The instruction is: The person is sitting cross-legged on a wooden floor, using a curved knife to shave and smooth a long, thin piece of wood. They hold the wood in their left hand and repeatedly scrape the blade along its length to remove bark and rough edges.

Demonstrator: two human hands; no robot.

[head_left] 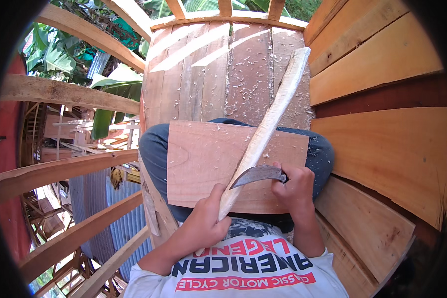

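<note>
My left hand [209, 218] is closed round the near end of a long, pale strip of wood [265, 126], which slants up and away to the right. In my right hand [295, 186] is the dark handle of a knife with a curved blade [259, 174]. The blade lies across the strip, just beyond my left hand, its tip pointing left. Under both hands a flat wooden board [198, 164] rests across my folded legs, with a few shavings on it.
Wood shavings [248, 89] litter the plank floor [196, 79] ahead. A railing of wooden bars [79, 164] runs along the left, with corrugated metal sheets [126, 213] below it. A wall of wooden planks [382, 134] rises close on the right. Banana leaves [119, 82] show outside.
</note>
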